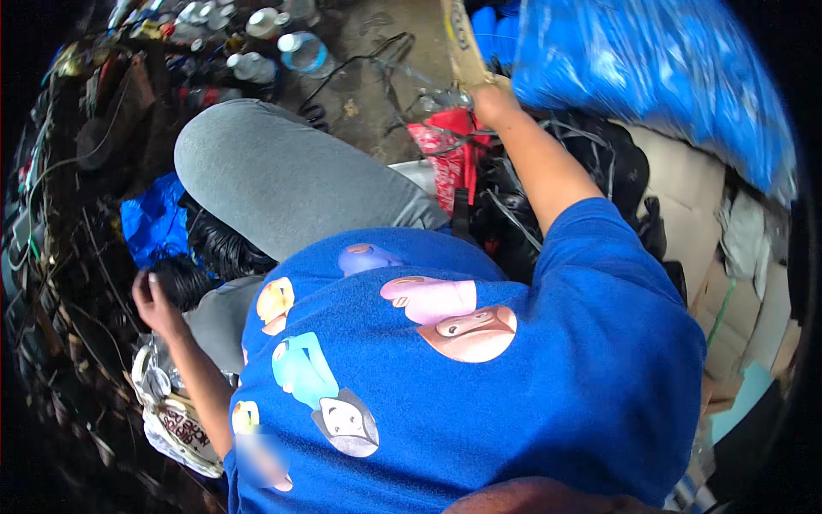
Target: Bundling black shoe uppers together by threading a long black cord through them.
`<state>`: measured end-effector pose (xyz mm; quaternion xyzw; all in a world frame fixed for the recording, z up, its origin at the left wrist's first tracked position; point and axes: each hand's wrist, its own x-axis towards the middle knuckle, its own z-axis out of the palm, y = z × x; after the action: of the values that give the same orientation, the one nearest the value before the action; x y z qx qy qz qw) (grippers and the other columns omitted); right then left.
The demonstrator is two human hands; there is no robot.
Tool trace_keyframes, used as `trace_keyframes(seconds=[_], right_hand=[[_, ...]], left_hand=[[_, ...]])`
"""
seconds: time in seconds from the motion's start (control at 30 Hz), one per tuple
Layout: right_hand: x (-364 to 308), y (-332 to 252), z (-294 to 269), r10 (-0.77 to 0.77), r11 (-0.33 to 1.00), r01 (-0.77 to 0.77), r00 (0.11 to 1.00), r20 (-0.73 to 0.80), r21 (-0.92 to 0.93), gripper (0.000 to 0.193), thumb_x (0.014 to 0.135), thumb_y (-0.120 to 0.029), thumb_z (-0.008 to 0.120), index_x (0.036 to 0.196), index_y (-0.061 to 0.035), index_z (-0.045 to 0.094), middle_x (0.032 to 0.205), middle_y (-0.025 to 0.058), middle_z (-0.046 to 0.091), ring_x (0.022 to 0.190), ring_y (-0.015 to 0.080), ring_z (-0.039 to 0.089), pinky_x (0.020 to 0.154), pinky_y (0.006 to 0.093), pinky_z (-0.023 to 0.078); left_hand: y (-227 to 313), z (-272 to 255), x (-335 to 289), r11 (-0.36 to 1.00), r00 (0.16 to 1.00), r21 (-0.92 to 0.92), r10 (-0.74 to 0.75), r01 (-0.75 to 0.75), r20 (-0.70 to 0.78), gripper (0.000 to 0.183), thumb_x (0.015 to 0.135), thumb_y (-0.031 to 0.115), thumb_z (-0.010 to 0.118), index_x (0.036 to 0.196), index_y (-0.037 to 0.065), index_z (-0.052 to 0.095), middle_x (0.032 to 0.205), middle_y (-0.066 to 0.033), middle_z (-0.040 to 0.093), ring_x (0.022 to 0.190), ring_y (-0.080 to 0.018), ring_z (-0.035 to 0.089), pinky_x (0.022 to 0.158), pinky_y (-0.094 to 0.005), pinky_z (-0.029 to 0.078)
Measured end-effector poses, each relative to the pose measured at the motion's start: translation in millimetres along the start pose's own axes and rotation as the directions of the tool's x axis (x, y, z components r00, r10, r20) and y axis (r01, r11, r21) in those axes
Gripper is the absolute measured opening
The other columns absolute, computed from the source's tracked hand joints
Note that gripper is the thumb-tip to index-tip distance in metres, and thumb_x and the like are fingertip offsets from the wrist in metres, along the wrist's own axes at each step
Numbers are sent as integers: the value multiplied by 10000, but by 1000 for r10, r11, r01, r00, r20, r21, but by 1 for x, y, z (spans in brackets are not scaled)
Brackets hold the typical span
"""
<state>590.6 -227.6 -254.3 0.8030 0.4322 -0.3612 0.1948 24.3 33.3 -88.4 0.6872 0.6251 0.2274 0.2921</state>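
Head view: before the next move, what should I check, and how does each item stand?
1. Left hand free: ok, open, nothing visible in it.
2. Right hand has a firm grip on the cardboard: cannot tell, its fingers are mostly hidden.
3. Space around the right hand uncluttered: not ok, a red bag lies close.
4. Plastic bottles clear of both hands: ok, well apart.

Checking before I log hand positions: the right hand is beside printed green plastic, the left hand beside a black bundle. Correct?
Not quite: the printed plastic beside the right hand is red, not green, as the head view shows. The left hand is indeed beside a black bundle.
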Motion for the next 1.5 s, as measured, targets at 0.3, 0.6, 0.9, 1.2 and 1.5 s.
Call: trace_keyframes(seconds=[0.3, 0.6, 0.9, 1.2, 1.5], right_hand=[[-172, 22, -148, -31, 873, 230, 906, -422, 429, 278, 750, -263, 586, 916, -41, 610, 757, 125, 614, 698, 235, 580, 651, 354, 456], [-307, -85, -255, -143, 335, 755, 633, -761, 564, 180, 783, -188, 569, 881, -44, 617, 676, 8, 553, 605, 79, 464, 531, 224, 371], [-339, -53, -243, -416, 819, 556, 745, -521, 142, 440, 755, -396, 615, 939, 1, 566, 818, 92, 589, 757, 146, 548, 727, 236, 434], [-366, 17, -116, 285, 904, -313, 949, 135, 292, 264, 766, -273, 590, 771, -11, 627, 645, 104, 621, 582, 156, 610, 598, 317, 473], [-342, 33, 9, 537, 781, -464, 840, -72, 418, 337, 791, -276, 545, 874, 44, 611, 885, 222, 609, 866, 327, 591, 788, 382, 453]], left_hand=[[266, 85, 12, 670, 658, -508, 713, -540, 240, 363, 811, 33, 554, 1165, 18, 476, 1140, -92, 521, 1040, -172, 509, 892, -289, 386], [406, 102, -107, 518, 140, -820, 856, -246, 498, 1109, 508, 390, 815, 1335, 91, 139, 1319, -200, 239, 1206, -310, 289, 977, -458, 289], [351, 199, -74, 714, 308, -550, 690, -433, 655, 301, 854, 246, 509, 1069, 37, 529, 883, -96, 602, 826, -193, 563, 730, -312, 431], [301, 235, -29, 391, 243, 53, 456, -919, 856, 653, 664, 371, 671, 1194, 88, 415, 1040, -179, 574, 968, -329, 551, 796, -404, 446], [279, 180, 2, 502, 228, -222, 685, -836, 692, 419, 717, 215, 657, 1077, 31, 546, 984, -162, 606, 918, -296, 583, 793, -353, 451]])
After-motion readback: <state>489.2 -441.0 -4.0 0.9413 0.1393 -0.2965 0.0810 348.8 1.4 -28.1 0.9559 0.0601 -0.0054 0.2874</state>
